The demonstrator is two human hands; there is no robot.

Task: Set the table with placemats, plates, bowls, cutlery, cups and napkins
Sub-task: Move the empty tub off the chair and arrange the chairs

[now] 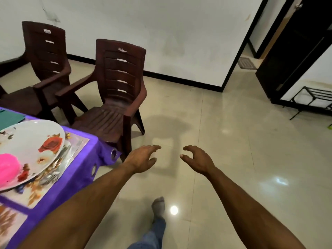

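Purple-clothed table (75,178), floral plate (30,151), pink bowl (8,168)

There are no words or numbers to read here. The far chair (42,56) and the near chair (118,83) each have a small pale sticker on the back, too blurry to read.

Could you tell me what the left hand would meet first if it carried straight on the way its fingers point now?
Probably nothing close: the left hand points forward over bare glossy beige floor tiles. The nearer dark brown plastic armchair sits left of that line, though depth is uncertain.
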